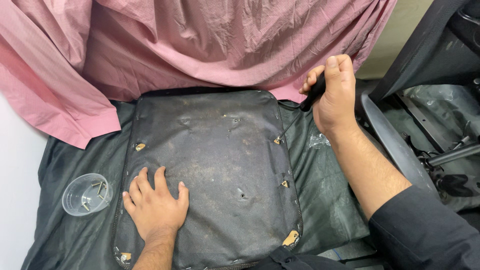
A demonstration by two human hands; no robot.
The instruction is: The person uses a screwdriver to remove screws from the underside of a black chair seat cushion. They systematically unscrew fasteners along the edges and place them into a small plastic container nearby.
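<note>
- Two hands are working on a dark fabric-covered seat panel (210, 165) that is lying underside up on a dark sheet (325, 200), in front of a pink cloth (200, 45).
- The right hand (336, 95) is clenching the black handle of a screwdriver (302, 110), whose tip is sitting at a fastener point (277, 141) on the panel's right edge.
- The left hand (156, 204) is gripping nothing and is pressing flat, fingers spread, on the panel's lower left.
- Judging progress: several screws (95, 192) are already lying in a clear plastic cup (86, 194) just left of the panel, and some holes are looking empty, so the work seems partway through.
- No packages, labels or signs are showing; grey chair parts (425, 100) are lying to the right.
</note>
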